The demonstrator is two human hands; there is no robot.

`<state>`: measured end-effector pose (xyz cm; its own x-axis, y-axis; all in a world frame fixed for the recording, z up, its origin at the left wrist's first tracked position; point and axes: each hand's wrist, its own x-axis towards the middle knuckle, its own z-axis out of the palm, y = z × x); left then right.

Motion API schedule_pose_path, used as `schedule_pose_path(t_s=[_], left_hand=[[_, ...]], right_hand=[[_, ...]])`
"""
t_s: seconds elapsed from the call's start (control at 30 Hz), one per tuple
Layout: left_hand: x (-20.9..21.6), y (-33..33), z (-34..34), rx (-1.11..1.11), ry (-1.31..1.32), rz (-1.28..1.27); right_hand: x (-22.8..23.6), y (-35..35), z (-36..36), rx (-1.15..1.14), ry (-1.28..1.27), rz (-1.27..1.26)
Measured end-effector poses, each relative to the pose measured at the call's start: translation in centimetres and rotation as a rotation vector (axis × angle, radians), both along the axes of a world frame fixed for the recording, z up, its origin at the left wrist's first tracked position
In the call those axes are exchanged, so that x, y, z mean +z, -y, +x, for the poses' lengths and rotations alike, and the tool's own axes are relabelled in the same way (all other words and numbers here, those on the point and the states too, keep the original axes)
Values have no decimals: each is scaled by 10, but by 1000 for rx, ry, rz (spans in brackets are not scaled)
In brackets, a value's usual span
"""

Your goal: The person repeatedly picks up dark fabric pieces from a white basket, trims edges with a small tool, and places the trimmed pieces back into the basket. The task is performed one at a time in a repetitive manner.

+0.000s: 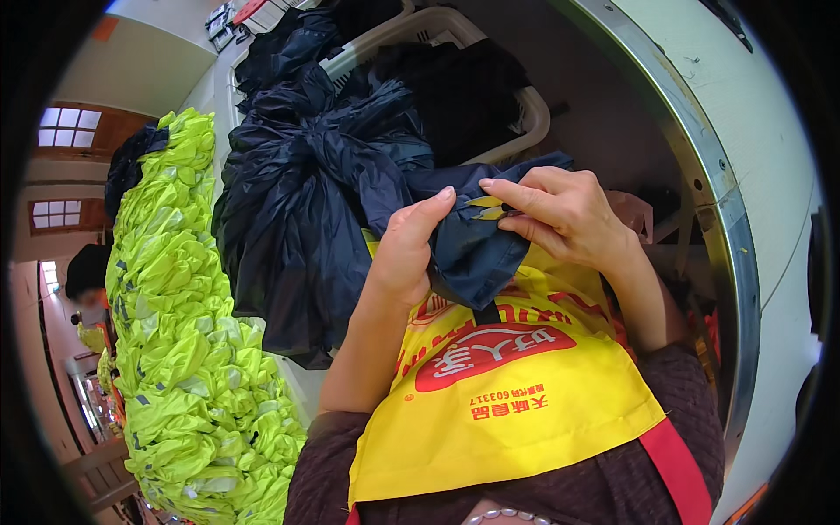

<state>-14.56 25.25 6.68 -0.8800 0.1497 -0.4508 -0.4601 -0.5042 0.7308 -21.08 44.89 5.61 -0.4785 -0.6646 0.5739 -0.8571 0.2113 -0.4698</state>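
A dark navy garment [479, 262] of thin, shiny cloth hangs between my hands above my lap. My left hand [409, 241] is closed on its edge, thumb uppermost. My right hand [560, 214] pinches with thumb and forefinger beside the same edge. Between those fingertips shows a small yellow piece [486, 208] with two narrow arms, lying against the navy cloth. Its kind is too small to make out, and the curled fingers hide its rear. The cloth runs up to the left into a larger navy heap [297, 210].
Pale plastic baskets [535, 118] holding dark cloth stand beyond my hands. A long pile of neon-yellow garments [188, 306] lines the left. A metal-edged white table [731, 236] curves along the right. A yellow apron [516, 437] covers my lap. Another person [86, 276] is at far left.
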Motion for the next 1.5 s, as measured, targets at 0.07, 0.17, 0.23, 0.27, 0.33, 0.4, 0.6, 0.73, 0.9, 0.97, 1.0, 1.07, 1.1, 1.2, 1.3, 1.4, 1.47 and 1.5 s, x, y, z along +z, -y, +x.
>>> schedule_pose_path(t_s=[0.07, 0.17, 0.23, 0.27, 0.33, 0.4, 0.6, 0.73, 0.9, 0.97, 1.0, 1.07, 1.1, 1.2, 1.3, 1.4, 1.47, 1.5], left_hand=[[-5, -1, 0, -9, -10, 7], [-10, -1, 2, -21, 2, 32], [-14, -1, 2, -14, 32, 47], [-15, -2, 2, -13, 47, 55], [-16, -2, 1, -24, 52, 45], [-18, -2, 1, -27, 69, 41], [-17, -7, 0, 36, 125, 17], [-24, -10, -2, 42, 111, 38], [-27, -20, -2, 45, 92, -44], [-39, -19, -3, 61, 50, -64], [-42, -19, -4, 69, 28, -73], [-38, -21, -5, 76, -63, -76], [-35, -24, -6, 72, -86, -74], [-38, -25, -5, 51, -201, -160], [-40, -33, -3, 109, -344, -275], [-26, -30, -6, 80, -88, -162], [-36, -19, -9, 51, -104, -109], [-37, -16, -9, 51, -103, -103]], right_hand=[[-1, -1, 0, 11, 38, -5], [-6, -1, 0, 23, 32, -6], [-7, -2, -1, 30, 11, -4], [-8, -3, -1, 31, 1, -3], [-12, -4, -2, 30, -45, 11], [-15, -5, -1, 24, -70, 19], [-16, 0, 6, -54, 201, -103], [-7, 4, 19, -72, 331, -237], [-17, 13, 16, -159, -39, -45], [-15, 16, 20, -218, -89, 23], [-14, 17, 22, -247, -114, 57], [-17, 19, 26, -254, -99, -2], [-17, 18, 26, -247, -84, -30], [-16, 14, 28, -229, 112, -77], [-7, 9, 32, -220, 544, -85], [-4, 0, 30, -143, 824, -75], [-1, -8, 28, 27, 754, -22], [1, -13, 27, 112, 718, 4]])
